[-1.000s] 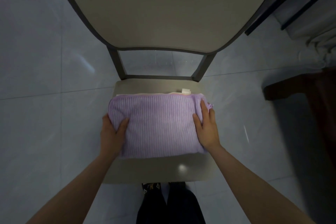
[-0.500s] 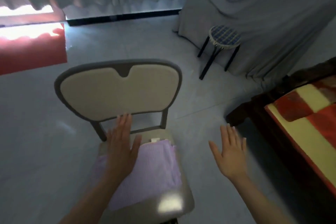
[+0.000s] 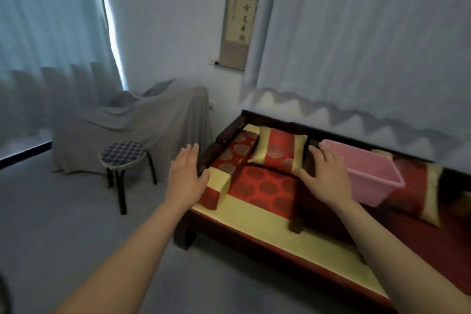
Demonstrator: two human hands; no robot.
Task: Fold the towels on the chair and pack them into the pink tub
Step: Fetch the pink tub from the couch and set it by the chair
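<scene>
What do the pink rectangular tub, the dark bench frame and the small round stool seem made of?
Pink rectangular tub: likely matte plastic, thin finely textured walls. Dark bench frame: apparently stained wood, blocky legs. Small round stool: blue checked fabric seat, thin black legs, probably metal.

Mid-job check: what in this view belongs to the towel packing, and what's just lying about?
For the job: pink tub on the daybed; left hand and right hand, both open and empty. The chair and towels are out of view.

Just lying about: stool, red-and-gold cushion, grey-draped furniture, wall scroll, curtain.
</scene>
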